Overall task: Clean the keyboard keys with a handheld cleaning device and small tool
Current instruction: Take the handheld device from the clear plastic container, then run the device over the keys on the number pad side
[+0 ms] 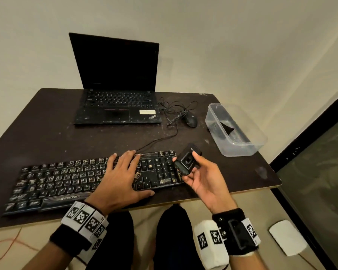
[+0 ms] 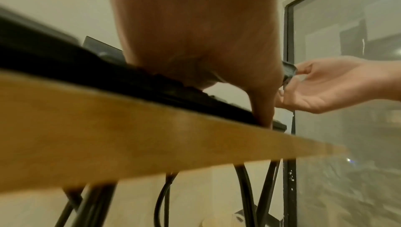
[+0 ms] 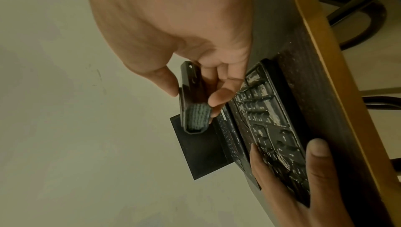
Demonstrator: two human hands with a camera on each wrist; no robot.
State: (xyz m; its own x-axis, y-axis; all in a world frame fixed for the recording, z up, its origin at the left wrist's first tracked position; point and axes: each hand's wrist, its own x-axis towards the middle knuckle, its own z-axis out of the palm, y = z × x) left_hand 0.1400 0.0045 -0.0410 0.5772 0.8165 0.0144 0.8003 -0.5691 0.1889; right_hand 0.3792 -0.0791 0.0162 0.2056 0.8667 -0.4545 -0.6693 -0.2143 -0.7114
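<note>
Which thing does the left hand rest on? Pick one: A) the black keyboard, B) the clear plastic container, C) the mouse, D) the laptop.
A: the left hand lies flat with spread fingers on the right part of the black keyboard, while the right hand holds the cleaning device.

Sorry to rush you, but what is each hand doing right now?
Left hand: open, resting flat on the keyboard.
Right hand: holding the black cleaning device.

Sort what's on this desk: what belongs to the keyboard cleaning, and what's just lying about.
In use:
keyboard, steadied by the left hand
cleaning device, held in the right hand

Lying about:
laptop
mouse
plastic container
</note>
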